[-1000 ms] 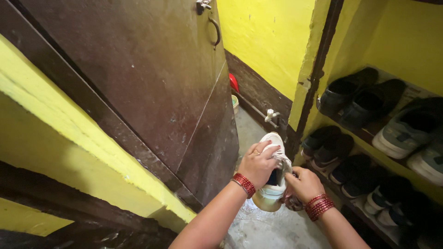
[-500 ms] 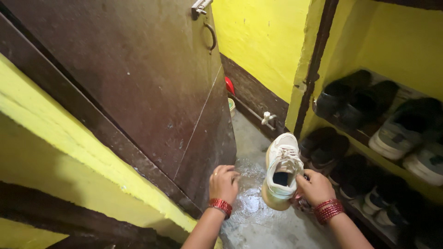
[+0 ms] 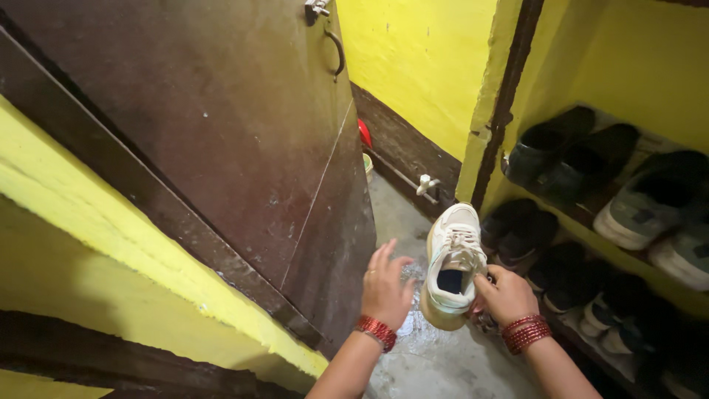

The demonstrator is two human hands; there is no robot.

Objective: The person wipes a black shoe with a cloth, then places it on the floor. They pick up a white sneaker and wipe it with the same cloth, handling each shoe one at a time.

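Beside shoe rack (image 3: 591, 236): one white sneaker (image 3: 452, 262) grasped by right hand (image 3: 505, 294); left hand (image 3: 385, 284) released (fingers spread).

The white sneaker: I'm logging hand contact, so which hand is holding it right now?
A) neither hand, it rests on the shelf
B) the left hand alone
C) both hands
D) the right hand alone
D: the right hand grips the white sneaker at its collar, while the left hand is open beside it, fingers spread, just apart from the shoe.
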